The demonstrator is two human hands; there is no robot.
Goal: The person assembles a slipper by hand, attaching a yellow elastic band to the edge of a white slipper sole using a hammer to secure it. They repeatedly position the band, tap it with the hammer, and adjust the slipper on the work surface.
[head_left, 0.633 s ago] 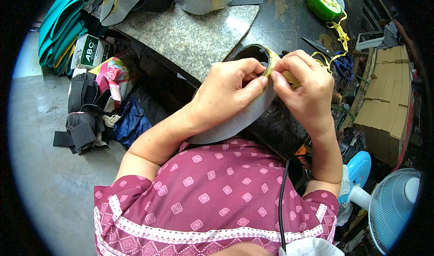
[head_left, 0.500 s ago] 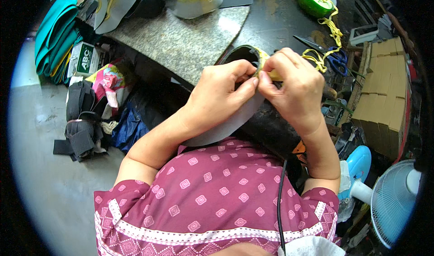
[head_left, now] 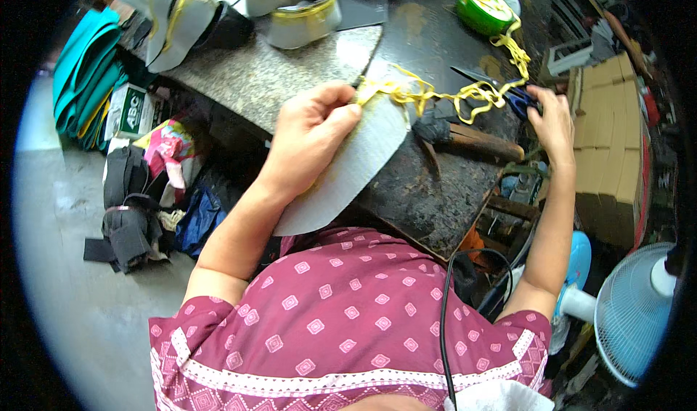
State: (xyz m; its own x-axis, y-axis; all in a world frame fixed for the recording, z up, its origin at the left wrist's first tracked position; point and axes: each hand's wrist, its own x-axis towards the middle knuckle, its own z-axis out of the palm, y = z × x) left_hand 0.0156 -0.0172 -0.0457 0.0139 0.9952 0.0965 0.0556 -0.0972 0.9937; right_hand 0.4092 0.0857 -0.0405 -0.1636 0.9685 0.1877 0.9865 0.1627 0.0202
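Observation:
My left hand [head_left: 312,135] is closed in a pinch on the upper edge of a curved grey-white sheet piece [head_left: 348,168]. Yellow ribbon [head_left: 475,95] lies along that edge, trails across the dark bench in loose loops, and runs back to a green roll [head_left: 485,9]. Over to the right, my right hand [head_left: 555,124] has its fingers curled at the blue handles of a pair of scissors [head_left: 519,102]. The scissors rest on the bench with their blades pointing left, partly under the ribbon.
Several grey-white curved pieces with yellow edging [head_left: 305,20] stand on a stone slab [head_left: 276,66]. A wooden-handled tool [head_left: 483,142] lies on the dark bench. Cardboard [head_left: 610,142] and a fan [head_left: 639,313] are at the right; teal folded material [head_left: 83,77] is at the left.
My right hand has let go of the sheet piece's yellow edge and moved right to the scissors. My left hand still holds the piece, which is now tilted and shows its broad face.

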